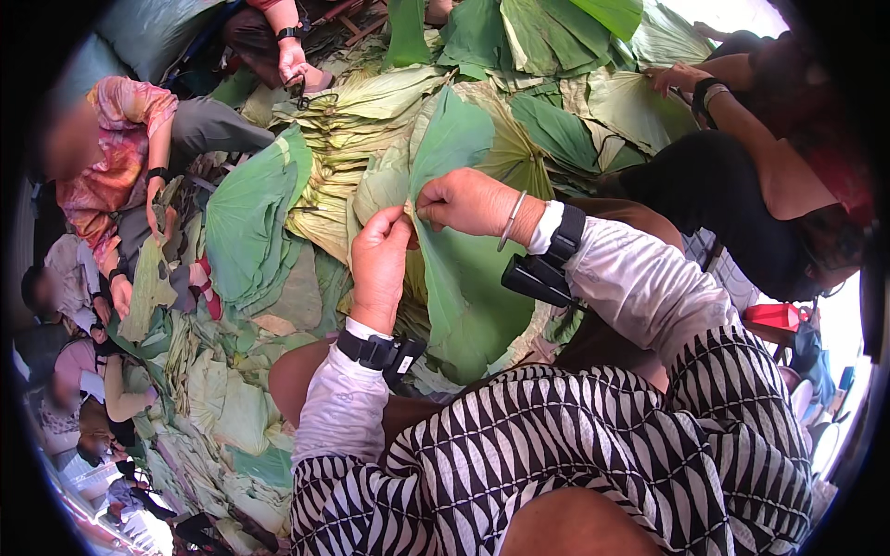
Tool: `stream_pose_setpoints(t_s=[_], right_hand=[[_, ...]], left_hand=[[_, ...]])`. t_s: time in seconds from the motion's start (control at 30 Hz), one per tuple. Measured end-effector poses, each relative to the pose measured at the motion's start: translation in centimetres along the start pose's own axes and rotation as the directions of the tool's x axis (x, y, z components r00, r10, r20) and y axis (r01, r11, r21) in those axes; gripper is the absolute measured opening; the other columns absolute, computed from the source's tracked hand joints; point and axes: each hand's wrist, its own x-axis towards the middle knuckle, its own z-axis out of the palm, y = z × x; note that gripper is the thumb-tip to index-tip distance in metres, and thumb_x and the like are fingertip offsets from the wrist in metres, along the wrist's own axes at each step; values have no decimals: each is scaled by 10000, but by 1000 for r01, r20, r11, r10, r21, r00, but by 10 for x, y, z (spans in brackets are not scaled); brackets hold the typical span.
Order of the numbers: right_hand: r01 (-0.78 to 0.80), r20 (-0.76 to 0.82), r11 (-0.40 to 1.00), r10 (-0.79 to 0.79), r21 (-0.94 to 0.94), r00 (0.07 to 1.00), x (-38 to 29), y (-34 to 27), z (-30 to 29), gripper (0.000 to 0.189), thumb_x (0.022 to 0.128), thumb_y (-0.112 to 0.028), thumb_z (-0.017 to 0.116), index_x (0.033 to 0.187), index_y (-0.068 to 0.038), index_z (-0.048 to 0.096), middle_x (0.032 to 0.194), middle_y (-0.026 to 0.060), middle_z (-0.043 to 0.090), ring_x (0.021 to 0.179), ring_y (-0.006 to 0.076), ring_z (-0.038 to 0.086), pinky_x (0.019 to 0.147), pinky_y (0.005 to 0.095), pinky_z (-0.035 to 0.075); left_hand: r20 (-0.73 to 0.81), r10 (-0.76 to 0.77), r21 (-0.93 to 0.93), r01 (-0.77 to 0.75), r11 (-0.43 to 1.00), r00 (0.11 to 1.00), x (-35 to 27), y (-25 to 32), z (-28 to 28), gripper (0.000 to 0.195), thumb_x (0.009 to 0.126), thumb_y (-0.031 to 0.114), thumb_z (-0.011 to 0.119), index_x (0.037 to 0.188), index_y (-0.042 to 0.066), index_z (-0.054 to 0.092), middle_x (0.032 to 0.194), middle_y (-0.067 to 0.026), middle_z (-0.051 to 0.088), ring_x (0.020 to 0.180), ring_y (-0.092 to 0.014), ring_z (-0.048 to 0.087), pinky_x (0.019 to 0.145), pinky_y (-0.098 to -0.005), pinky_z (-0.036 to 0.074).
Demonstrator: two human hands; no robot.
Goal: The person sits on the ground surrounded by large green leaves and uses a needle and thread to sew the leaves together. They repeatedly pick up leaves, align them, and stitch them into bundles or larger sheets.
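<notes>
A large green lotus leaf (466, 278) hangs upright over my lap, folded along a crease near its middle. My left hand (381, 260) pinches the leaf's edge by the crease between thumb and forefinger. Close beside it, my right hand (469, 203) grips the same leaf with curled fingers, the fingertips partly hidden. A bangle and a black strap sit on the right wrist; another black strap is on the left. Behind the leaf lies a row of yellowish folded lotus leaves (341, 167), and left of that a fanned stack of green leaves (247, 215).
More green leaves (556, 35) are heaped at the far side. Loose leaves (222, 403) cover the ground at lower left. A co-worker's hand (671, 78) touches a pale leaf at right; another person at left holds a ragged leaf (148, 288). A red container (772, 316) stands at far right.
</notes>
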Motion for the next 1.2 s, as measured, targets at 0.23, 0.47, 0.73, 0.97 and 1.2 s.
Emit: stream_pose_setpoints(t_s=[0.23, 0.47, 0.73, 0.97, 1.2], right_hand=[[-198, 356, 882, 37, 427, 934, 7, 5, -15, 463, 897, -433, 451, 948, -1, 611, 814, 46, 635, 777, 104, 558, 732, 252, 441], [150, 4, 988, -150, 44, 989, 6, 3, -16, 307, 851, -325, 562, 894, -26, 617, 878, 91, 593, 787, 176, 553, 740, 288, 438], [-208, -206, 926, 281, 315, 937, 5, 25, -50, 268, 865, -282, 548, 855, -23, 617, 658, -6, 562, 591, 82, 489, 574, 226, 423], [-571, -241, 816, 540, -87, 807, 22, 147, -33, 346, 781, -317, 570, 794, 26, 617, 725, 164, 619, 673, 265, 602, 652, 345, 475], [-773, -538, 598, 589, -210, 602, 7, 224, -33, 338, 741, -315, 564, 862, -13, 654, 920, 207, 621, 856, 350, 595, 769, 407, 473]], left_hand=[[2, 364, 417, -332, 846, 931, 6, -5, -4, 103, 817, 39, 571, 904, -7, 599, 724, -40, 598, 618, -103, 526, 593, -241, 447], [66, 493, 557, -442, 703, 867, -1, 6, 1, 64, 843, 39, 537, 882, 5, 574, 740, -6, 568, 655, -80, 502, 612, -215, 424], [-36, 520, 317, -483, 816, 854, -4, 24, -2, 91, 896, 107, 495, 923, 25, 526, 759, -5, 524, 648, -61, 457, 597, -202, 411], [-18, 475, 302, -448, 841, 880, -3, 26, -1, 69, 869, 76, 518, 892, 13, 536, 749, -18, 543, 670, -86, 496, 615, -213, 418], [-3, 404, 225, -393, 892, 915, -9, 27, -2, 71, 862, 72, 528, 895, 11, 543, 743, -18, 545, 678, -84, 499, 621, -209, 418]])
